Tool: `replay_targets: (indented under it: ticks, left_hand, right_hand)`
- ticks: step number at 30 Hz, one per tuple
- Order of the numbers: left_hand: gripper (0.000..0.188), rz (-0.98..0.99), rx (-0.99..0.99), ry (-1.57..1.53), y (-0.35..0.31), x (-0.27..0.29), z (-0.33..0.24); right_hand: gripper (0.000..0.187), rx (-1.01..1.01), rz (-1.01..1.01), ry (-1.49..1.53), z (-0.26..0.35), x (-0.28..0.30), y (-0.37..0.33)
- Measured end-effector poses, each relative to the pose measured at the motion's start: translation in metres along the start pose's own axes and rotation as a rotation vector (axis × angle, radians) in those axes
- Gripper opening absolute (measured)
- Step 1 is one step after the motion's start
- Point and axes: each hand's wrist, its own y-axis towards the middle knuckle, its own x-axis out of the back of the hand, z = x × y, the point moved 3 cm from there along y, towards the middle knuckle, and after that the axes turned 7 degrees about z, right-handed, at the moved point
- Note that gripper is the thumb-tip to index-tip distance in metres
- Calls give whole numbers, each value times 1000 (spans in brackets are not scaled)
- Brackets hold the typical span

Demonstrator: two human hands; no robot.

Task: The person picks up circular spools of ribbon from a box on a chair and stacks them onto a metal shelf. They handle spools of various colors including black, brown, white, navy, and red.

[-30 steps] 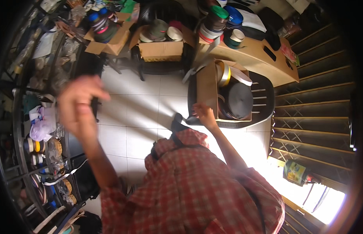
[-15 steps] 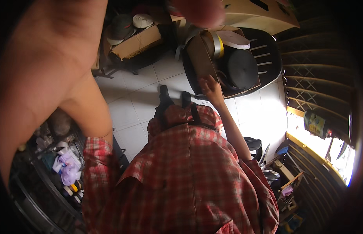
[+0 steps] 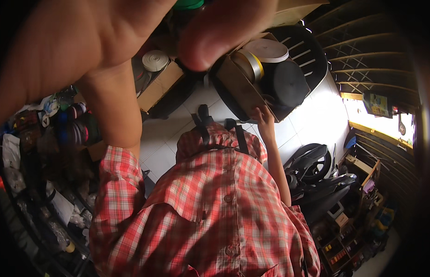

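Note:
My left hand (image 3: 99, 41) looms very close at the upper left, palm showing and one digit stretched out to the right. Its other fingers run out of the picture or are hidden; nothing is seen in it. My right hand (image 3: 265, 119) has its fingers at the near edge of a cardboard box (image 3: 240, 85), closed on that edge. Rolls of strap or tape fill the box: a large black roll (image 3: 289, 83), a pale flat roll (image 3: 266, 50) and a grey-and-yellow roll (image 3: 255, 67). The box rests on a black slatted chair (image 3: 312, 48).
A second box (image 3: 162, 85) with a white coiled strap (image 3: 155, 60) stands beyond my left forearm. Crowded shelves (image 3: 53, 184) line the left side. On the right are a motorcycle (image 3: 316, 173), a bright window opening (image 3: 383, 124) and a compartmented rack (image 3: 342, 249). Pale tiles (image 3: 171, 127) cover the floor.
My right hand has gone from open beside the box to closed on its near edge. My left hand's digit has come lower into the picture. The view has shifted, showing more of the motorcycle.

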Motion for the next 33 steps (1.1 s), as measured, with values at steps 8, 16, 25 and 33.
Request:
replay_targets:
  ticks: [8,16,25,33]
  left_hand:
    - [44,71,-9,-109,-2,50,-5]
    - [41,98,-74,-189,-2,84,-16]
    - [20,-209,265,-24,-90,27,122]
    - [19,-115,671,-299,-143,-24,203]
  right_hand:
    - [27,-10,-76,-19,11,-35,3]
    - [29,-2,-53,-33,20,-52,23]
    - [18,243,-242,171,84,-55,28]
    - [7,194,-374,414,129,-43,11]
